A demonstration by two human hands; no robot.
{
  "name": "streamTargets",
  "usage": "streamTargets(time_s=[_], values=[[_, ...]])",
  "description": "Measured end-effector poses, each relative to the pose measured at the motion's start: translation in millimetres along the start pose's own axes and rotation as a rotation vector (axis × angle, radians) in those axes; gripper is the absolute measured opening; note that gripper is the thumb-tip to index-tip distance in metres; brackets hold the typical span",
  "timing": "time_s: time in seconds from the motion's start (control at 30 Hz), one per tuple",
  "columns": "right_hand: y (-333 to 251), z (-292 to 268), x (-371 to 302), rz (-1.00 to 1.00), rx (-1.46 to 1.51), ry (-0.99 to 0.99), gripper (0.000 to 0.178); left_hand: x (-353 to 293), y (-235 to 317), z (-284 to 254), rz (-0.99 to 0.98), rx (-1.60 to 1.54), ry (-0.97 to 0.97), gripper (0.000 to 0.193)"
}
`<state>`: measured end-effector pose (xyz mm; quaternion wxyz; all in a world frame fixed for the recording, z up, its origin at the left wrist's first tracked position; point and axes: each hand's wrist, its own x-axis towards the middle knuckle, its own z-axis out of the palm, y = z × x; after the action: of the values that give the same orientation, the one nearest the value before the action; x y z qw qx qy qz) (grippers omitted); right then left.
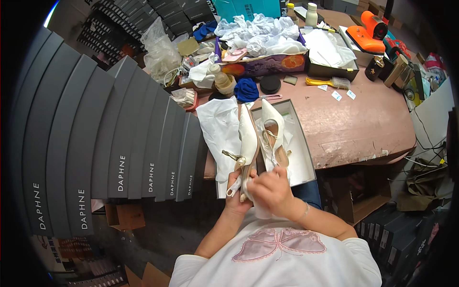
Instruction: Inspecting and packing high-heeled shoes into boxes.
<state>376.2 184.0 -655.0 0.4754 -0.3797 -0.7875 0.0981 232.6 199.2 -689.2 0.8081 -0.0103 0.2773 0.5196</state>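
Held up in left hand [237, 201]: white shoe [249, 134], raised over the left side of open box [301, 160], toe pointing away from the body. Observed pointed toe, smooth pale upper with slight sheen, gold strap trim standing out to the left, tan sole partly visible along the right. Left fingers: curled and closed around the heel end. Right hand [271, 191]: just beside that heel, motion-blurred, fingers bent inward; cannot tell whether pinching anything.

Seen lying inside the box: second shoe [273, 116], likewise white and pointed, toe to the far rim, gold strap across the tan-lined opening.

Edges: grey box rim, near end reaching past the front edge of pink table [356, 122]. To the left, white tissue [217, 122], then upright row of grey cartons [103, 124], crowding that side. Beyond the far rim: blue cloth [246, 90], black round tin [270, 84]. Widest open room: tabletop right of the box, bounded farther back by yellow brush [329, 82] and white tags [336, 95].
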Motion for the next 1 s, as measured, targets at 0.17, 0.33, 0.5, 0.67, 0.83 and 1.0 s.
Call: streamTargets(time_s=[0.17, 0.33, 0.5, 0.67, 0.83, 1.0], values=[[-8, -11, -39, -0.114, 0.1, -0.136, 0.025, 10, 13, -6, -0.072, -0.219, -0.101, 0.032], [13, -34, -28, 0.02, 0.029, -0.114, 0.026, 8, 14, -6, -0.141, -0.251, -0.136, 0.029], [15, -29, -12, -0.037, 0.021, -0.254, 0.018, 5, 8, -2, -0.153, -0.195, -0.091, 0.031], [23, -40, 2, 0.149, 0.521, -0.356, 0.015, -12, 15, 1, 0.141, 0.342, 0.02, 0.042], [35, -58, 6, 0.623, 1.237, -0.289, 0.011, -27, 71, 13, 0.543, 1.067, -0.426, 0.104], [31, -28, -2, 0.802, 1.683, 0.012, 0.012, -18, 42, 12, 0.027, 0.936, -0.611, 0.094]])
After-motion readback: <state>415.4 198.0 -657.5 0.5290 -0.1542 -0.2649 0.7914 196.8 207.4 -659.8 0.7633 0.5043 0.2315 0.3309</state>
